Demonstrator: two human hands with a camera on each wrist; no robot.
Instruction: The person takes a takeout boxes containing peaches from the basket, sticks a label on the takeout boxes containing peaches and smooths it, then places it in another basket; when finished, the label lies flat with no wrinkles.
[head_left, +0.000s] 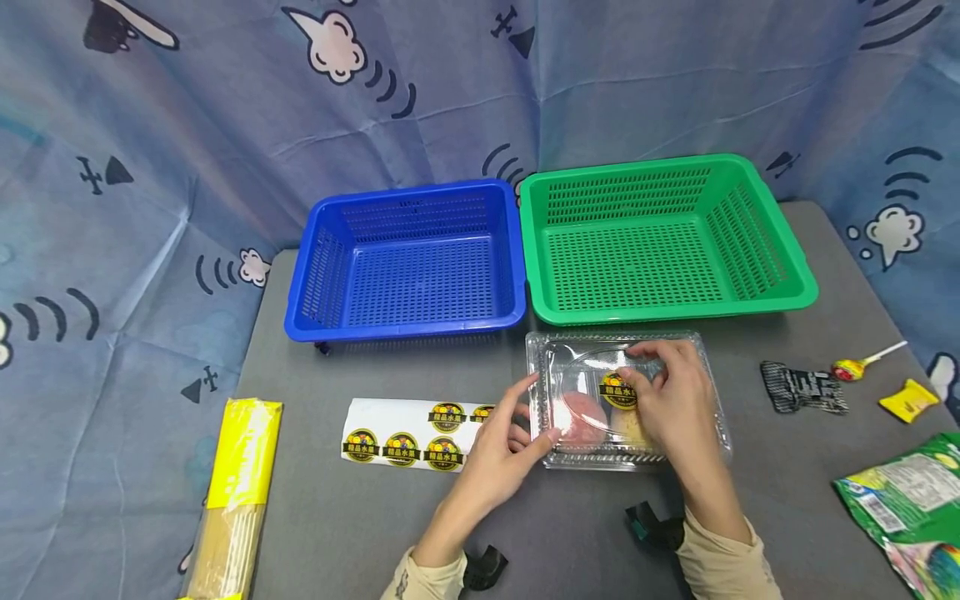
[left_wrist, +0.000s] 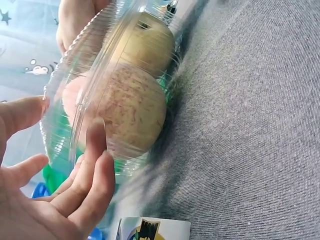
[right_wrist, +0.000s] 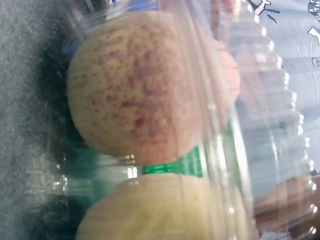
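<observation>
— What are the two hands doing right now?

— Both are working at the clear plastic clamshell box (head_left: 626,400) that is sitting on the grey felt-covered bench (head_left: 570,533), just in front of the green perforated plastic basket (head_left: 660,242). The left hand (head_left: 504,450) is lying against the box's left end with its fingers straight and relaxed, so it is touching rather than gripping. The right hand (head_left: 675,400) is resting on the lid, with its fingertips pressing at the round yellow and black sticker (head_left: 619,392) on top.

— Is the right hand gripping anything?

— I cannot tell; its fingers are bending over the lid, but whether they are pinching the sticker is not showing.

— What is sitting inside the box?

— Two round fruits side by side: a red-speckled apple (left_wrist: 132,112) nearer the left hand and a pale yellow fruit (left_wrist: 147,42) beyond it.

— And around them?

— A white sheet of matching round stickers (head_left: 408,433) is lying just left of the left hand. A blue perforated plastic basket (head_left: 408,258) is standing beside the green one. A yellow-wrapped packet of dry noodles (head_left: 236,500) is lying at the bench's left edge, and a lollipop (head_left: 858,364) is lying well off to the right.
</observation>
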